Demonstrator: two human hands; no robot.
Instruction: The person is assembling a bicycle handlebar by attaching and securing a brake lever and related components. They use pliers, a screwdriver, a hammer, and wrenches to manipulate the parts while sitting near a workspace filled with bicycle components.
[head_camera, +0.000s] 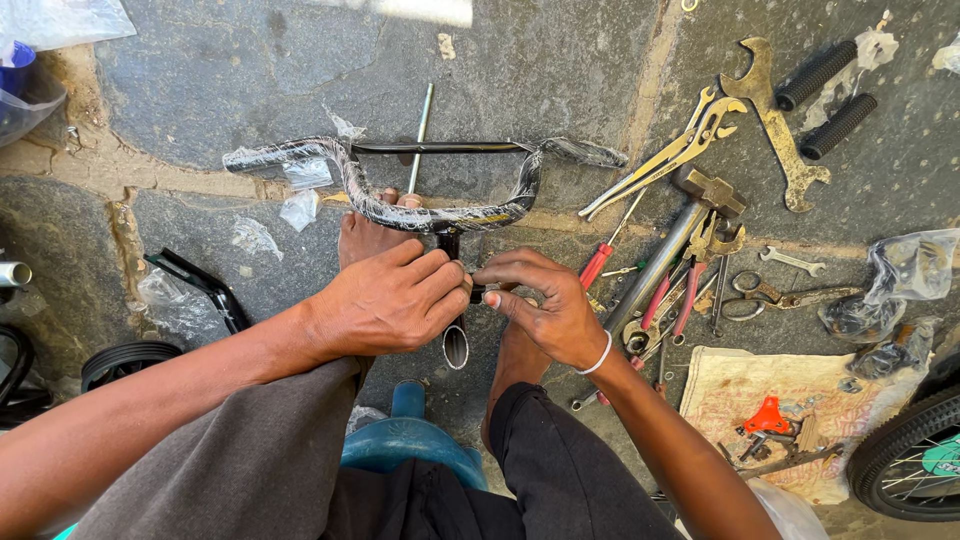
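Bicycle handlebar (420, 180), still in plastic wrap, lies on the stone floor (200, 70) just beyond the person's feet. Left hand (385, 300) clamps its stem (455, 335); right hand (545, 300) pinches a small fitting there. Rubber grips (825, 95), right of the handlebar, remain unfitted.

A black bicycle handlebar (420, 185), its curved bar still sheathed in clear plastic wrap and braced by a thin crossbar, is lying across the stone floor (200, 80) near its far edge, its open-ended metal stem (454, 340) pointing toward the person.
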